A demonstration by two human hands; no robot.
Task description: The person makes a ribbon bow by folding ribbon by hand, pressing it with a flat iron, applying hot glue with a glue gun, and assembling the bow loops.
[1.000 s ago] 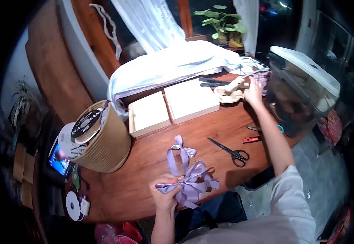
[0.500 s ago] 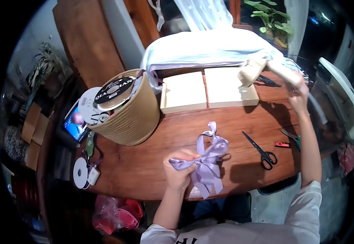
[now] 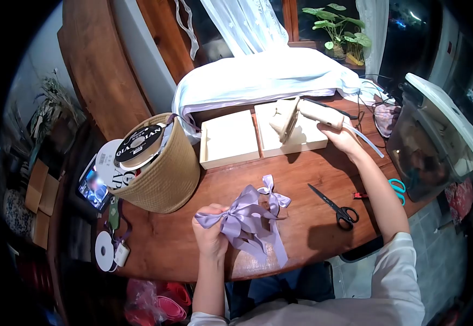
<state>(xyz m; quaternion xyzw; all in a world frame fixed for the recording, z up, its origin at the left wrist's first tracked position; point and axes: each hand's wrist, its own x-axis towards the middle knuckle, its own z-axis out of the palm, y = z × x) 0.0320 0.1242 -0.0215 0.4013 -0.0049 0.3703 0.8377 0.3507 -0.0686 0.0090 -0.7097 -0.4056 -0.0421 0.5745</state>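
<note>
Near the front edge of the wooden table (image 3: 155, 239), my left hand (image 3: 210, 231) pinches a lilac ribbon bow (image 3: 242, 217) whose tails hang to the right. A smaller lilac bow (image 3: 273, 198) is just behind it. My right hand (image 3: 341, 136) grips a beige glue gun (image 3: 320, 113) by its body, with a translucent stick sticking out of its rear. The gun and its tan stand-like part (image 3: 286, 122) are over the right one of two shallow cream boxes (image 3: 228, 140). Black scissors (image 3: 337, 209) lie on the table between my hands.
At the left a woven basket (image 3: 166, 174) holds ribbon rolls, beside a lit screen (image 3: 93, 188) and a white spool (image 3: 104, 251). Teal-handled scissors (image 3: 398, 190) and a red cutter (image 3: 360, 195) lie by my right forearm. A lidded clear bin (image 3: 426, 146) stands right.
My right hand has lifted the glue gun from the back right and brought it left over the box. My left hand still holds the bow, now turned somewhat. The view has shifted.
</note>
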